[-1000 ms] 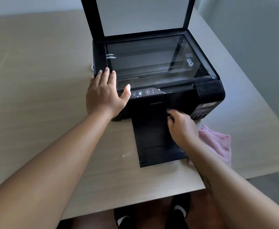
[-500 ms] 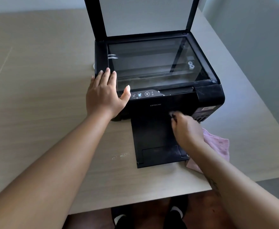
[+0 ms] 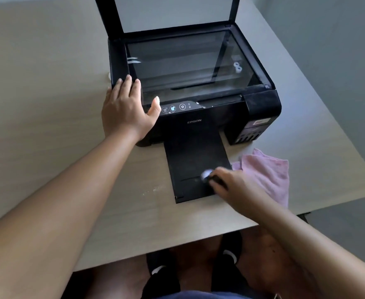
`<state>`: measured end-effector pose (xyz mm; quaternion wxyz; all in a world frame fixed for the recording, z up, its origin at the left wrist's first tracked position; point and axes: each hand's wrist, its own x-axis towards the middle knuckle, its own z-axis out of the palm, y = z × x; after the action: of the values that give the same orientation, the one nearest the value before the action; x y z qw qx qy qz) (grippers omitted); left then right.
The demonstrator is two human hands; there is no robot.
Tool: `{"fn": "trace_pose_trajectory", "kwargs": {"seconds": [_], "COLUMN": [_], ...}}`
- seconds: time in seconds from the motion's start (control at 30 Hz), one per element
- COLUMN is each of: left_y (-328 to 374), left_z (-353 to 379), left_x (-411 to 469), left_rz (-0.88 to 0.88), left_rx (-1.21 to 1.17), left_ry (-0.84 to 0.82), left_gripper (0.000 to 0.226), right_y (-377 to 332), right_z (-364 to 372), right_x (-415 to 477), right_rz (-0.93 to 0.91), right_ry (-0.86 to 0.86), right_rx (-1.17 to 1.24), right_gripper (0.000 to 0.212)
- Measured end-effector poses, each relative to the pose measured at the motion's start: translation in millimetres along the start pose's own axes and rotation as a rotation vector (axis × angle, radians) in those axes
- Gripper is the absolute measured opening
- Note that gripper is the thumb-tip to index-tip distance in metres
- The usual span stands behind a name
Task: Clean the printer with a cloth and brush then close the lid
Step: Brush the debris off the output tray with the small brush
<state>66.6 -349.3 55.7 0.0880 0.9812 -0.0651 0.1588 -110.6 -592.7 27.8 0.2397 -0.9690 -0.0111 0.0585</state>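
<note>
A black printer (image 3: 211, 117) stands on the table with its scanner lid (image 3: 173, 11) raised upright and the glass (image 3: 188, 63) bare. Its output tray (image 3: 190, 165) sticks out toward me. My left hand (image 3: 125, 108) rests flat with straight fingers on the printer's front left corner. My right hand (image 3: 235, 186) grips a small brush (image 3: 207, 175) with pale, blurred bristles that touch the near end of the tray. A pink cloth (image 3: 267, 173) lies crumpled on the table just right of the tray, beside my right hand.
The beige table (image 3: 47, 104) ends close in front of me; its right edge runs diagonally past the printer. A small white object (image 3: 108, 76) peeks out behind the printer's left side. My feet in dark shoes (image 3: 162, 272) show below the table edge.
My right hand has drawn the brush from the printer's front face down along the output tray toward me. My left hand has stayed on the printer's corner.
</note>
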Motion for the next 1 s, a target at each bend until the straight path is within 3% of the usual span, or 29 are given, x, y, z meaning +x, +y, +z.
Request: {"fn": "trace_pose_trajectory", "kwargs": {"seconds": [0.13, 0.23, 0.33, 0.43, 0.5, 0.53, 0.63, 0.73, 0.77, 0.83, 0.87, 0.93, 0.97, 1.0], "left_y": [-1, 0, 0, 1, 1, 0, 2, 1, 1, 2, 2, 1, 1, 2], "left_z": [0, 0, -1, 0, 0, -1, -2, -3, -3, -3, -3, -2, -1, -1], "left_x": [-1, -1, -1, -1, -1, -2, -3, -2, -2, -2, -2, -2, -3, -2], "left_rz": [0.009, 0.018, 0.017, 0.024, 0.025, 0.020, 0.024, 0.022, 0.019, 0.022, 0.022, 0.020, 0.017, 0.015], "left_rx": [-0.014, -0.018, -0.025, -0.023, -0.025, -0.025, -0.022, -0.010, -0.005, -0.005, -0.006, -0.003, -0.001, 0.001], "left_ry": [0.003, 0.013, 0.011, 0.009, 0.016, 0.021, 0.000, -0.006, -0.005, -0.009, -0.013, -0.020, -0.018, -0.011], "left_gripper": [0.075, 0.075, 0.075, 0.075, 0.074, 0.074, 0.075, 0.076, 0.076, 0.076, 0.076, 0.076, 0.076, 0.076], "right_y": [8, 10, 8, 0, -8, -16, -43, -38, -37, -40, -40, -31, -28, -28], "right_z": [-4, -4, -4, -4, -3, -2, 8, 8, 7, 9, 11, 10, 9, 10], "right_x": [-12, -26, -30, -26, -18, -11, 0, 7, 7, 5, 5, 6, 6, 7], "right_rz": [0.169, 0.126, 0.198, 0.206, 0.280, 0.276, 0.061, 0.147, 0.140, 0.023, 0.022, 0.162, 0.211, 0.164], "right_ry": [0.173, 0.002, 0.191, 0.004, 0.166, 0.157, -0.139, 0.109, 0.076, -0.150, -0.143, 0.133, 0.182, 0.098], "right_rx": [-0.007, 0.099, 0.085, 0.112, 0.111, 0.070, 0.127, 0.056, 0.015, 0.101, 0.169, 0.131, 0.055, 0.047], "right_gripper": [0.018, 0.013, 0.017, 0.015, 0.018, 0.019, 0.021, 0.024, 0.021, 0.014, 0.012, 0.013, 0.014, 0.015]}}
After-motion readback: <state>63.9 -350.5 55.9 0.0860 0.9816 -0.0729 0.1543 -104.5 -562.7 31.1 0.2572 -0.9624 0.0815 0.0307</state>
